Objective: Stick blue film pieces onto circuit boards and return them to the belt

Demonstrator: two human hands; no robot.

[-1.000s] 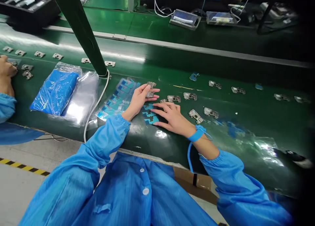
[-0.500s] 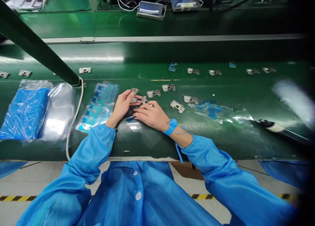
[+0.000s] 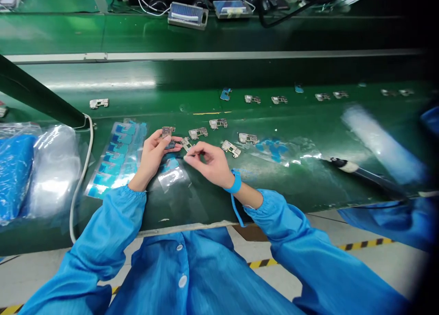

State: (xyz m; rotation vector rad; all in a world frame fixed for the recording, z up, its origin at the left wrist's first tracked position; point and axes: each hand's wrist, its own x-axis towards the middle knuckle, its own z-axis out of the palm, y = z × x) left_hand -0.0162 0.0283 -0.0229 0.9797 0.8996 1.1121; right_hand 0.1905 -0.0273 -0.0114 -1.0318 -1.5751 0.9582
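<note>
My left hand (image 3: pixel 153 156) grips a small phone circuit board (image 3: pixel 168 132) between thumb and fingers, above the green work surface. My right hand (image 3: pixel 213 165) is just to the right, thumb and fingertips pinched together; whatever sits in the pinch, if anything, is too small to make out. Another circuit board (image 3: pixel 186 144) lies between the two hands, close to the right fingertips. Below the left fingers rests a clear film piece (image 3: pixel 173 175) with a blue part. A blue wrist strap (image 3: pixel 236 181) circles my right wrist. Left of my left hand lies a sheet of blue die-cut stickers (image 3: pixel 116 155).
Several more boards (image 3: pixel 247 138) lie to the right and along the far strip. Crumpled blue film (image 3: pixel 274 149) is at right, near a black-and-white tool (image 3: pixel 346 165). At left are a bagged blue pack (image 3: pixel 15 168), a white cable (image 3: pixel 81 182) and a slanted green post (image 3: pixel 41 93).
The view has shifted right. My right hand has drawn away from the left hand, and its fingers have curled into a pinch. The left hand still holds its board; the film below is now uncovered.
</note>
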